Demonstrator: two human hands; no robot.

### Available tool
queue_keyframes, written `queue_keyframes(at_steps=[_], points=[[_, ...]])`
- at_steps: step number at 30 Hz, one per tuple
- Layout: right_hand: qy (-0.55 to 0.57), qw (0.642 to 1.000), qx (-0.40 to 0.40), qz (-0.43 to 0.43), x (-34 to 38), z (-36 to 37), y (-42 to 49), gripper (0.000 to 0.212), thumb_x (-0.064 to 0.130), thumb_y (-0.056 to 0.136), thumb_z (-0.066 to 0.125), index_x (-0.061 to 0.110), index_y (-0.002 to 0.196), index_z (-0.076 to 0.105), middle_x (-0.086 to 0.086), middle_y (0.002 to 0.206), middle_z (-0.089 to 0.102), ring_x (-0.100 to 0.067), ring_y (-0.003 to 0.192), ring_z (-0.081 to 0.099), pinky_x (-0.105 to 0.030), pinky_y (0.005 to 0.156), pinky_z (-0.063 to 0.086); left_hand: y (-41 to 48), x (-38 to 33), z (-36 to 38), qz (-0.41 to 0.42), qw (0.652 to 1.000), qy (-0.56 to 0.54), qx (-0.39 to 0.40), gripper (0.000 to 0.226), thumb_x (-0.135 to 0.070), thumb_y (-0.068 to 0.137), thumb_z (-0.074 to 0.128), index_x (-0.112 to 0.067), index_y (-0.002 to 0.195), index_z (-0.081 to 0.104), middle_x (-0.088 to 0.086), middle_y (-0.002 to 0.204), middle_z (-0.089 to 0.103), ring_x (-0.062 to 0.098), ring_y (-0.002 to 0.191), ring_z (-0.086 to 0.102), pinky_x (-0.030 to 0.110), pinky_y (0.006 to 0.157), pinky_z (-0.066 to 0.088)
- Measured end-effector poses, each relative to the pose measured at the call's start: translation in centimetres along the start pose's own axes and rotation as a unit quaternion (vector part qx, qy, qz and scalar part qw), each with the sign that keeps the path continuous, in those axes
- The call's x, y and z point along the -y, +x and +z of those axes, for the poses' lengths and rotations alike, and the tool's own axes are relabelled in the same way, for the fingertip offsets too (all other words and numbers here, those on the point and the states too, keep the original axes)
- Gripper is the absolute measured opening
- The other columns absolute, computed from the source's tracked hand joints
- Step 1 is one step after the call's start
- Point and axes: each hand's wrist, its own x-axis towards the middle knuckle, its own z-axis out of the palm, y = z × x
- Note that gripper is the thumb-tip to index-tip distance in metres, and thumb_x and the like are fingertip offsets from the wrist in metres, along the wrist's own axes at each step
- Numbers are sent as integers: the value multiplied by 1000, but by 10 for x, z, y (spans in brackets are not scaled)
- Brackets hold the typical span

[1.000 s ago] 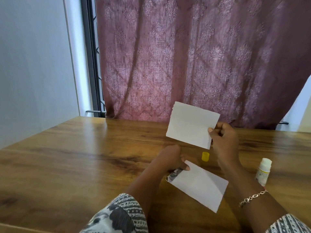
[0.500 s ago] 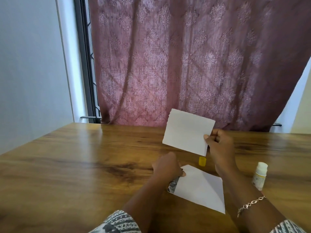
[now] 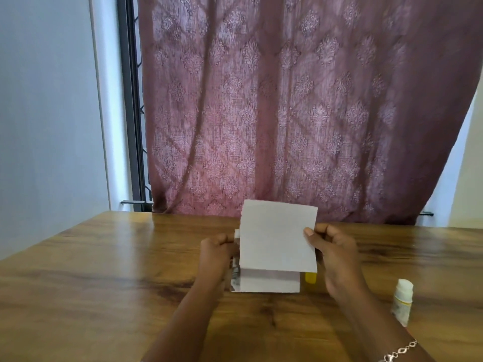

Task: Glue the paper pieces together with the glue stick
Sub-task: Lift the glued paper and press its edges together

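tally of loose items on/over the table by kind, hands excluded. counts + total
Paper pieces: 2, upper sheet pinched by the right hand, lower sheet at the left hand
Glue stick bodies: 1, glue stick, uncapped, at the right on the table
Yellow caps: 1, yellow cap, partly hidden behind the upper sheet
Total: 4

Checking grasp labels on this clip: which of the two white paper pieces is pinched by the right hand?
The upper paper piece, raised and facing the camera, pinched at its right edge by the right hand. The lower paper piece sits beneath it, by the left hand.
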Motion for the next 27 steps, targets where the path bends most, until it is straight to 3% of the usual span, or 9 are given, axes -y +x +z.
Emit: queue_keyframes(at_steps=[2,7,13,16,21,24,27], points=[[3,1000,-3,15,-1,0,0,9,1,81,60,7,76,63,-9,80,66,-21,74,61,-32,66,52,0,-2,-1,13,999,-41,1,20,4,85,53,-4,74,67,5,56,67,10,43,56,20,41,44],[31,999,-7,39,-6,4,-1,10,-3,77,63,2,86,64,-12,80,68,-21,69,64,-27,59,56,0,-6,0,19,990,-140,8,20,1,88,51,-5,84,69,11,72,73,22,60,67,33,59,54],[58,998,-8,9,-12,13,-8,22,-8,75,63,8,91,62,3,53,69,-6,48,64,-17,43,51,-10,-17,-1,1,972,-234,28,23,3,90,44,-5,82,64,9,58,71,20,47,66,29,43,55],[60,998,1,0,-12,14,-9,22,-10,76,61,6,91,62,3,47,65,-4,45,61,-14,43,49,-9,-17,-1,-6,970,-241,28,25,4,91,43,-6,81,64,8,58,71,19,47,65,29,44,54],[53,998,-2,-15,-10,16,-10,18,-7,77,61,8,86,64,-12,69,65,-8,52,64,-17,53,55,-8,-16,-1,-3,971,-237,25,25,5,90,44,-6,84,65,7,58,71,18,46,65,27,43,54],[46,999,-9,-19,-10,15,-11,16,-6,78,61,8,86,64,-13,72,63,-23,64,62,-22,59,57,-7,-16,-2,2,970,-243,22,26,6,89,44,-7,83,66,6,60,72,16,49,66,26,43,53],[36,999,-9,-22,-9,14,-10,15,-5,78,61,3,90,64,-10,72,65,-19,62,63,-20,55,56,-4,-13,-2,5,971,-240,21,27,4,90,45,-9,83,67,6,63,72,16,51,65,27,47,53]])
